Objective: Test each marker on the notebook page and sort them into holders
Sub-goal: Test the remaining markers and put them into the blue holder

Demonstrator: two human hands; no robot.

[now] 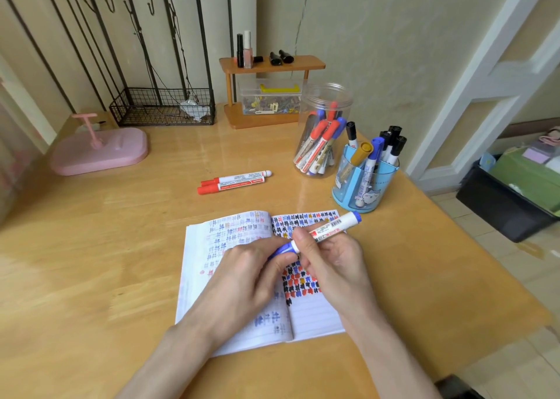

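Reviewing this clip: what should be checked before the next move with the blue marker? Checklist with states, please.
1. Right hand grips the blue marker by its barrel: ok.
2. Left hand pinches its cap: ok.
3. Tip exposed: cannot tell, fingers hide that end.
4. Notebook open, blank lines low on the right page: ok.
5. Clear jar and blue holder upright: ok.
6. Two red markers lie loose on the table, unsorted: not ok.

Light was soft, even and fairly bright; glare sat on the desk [303, 193] near its far right edge. Frame edges bowed, corners slightly blurred.
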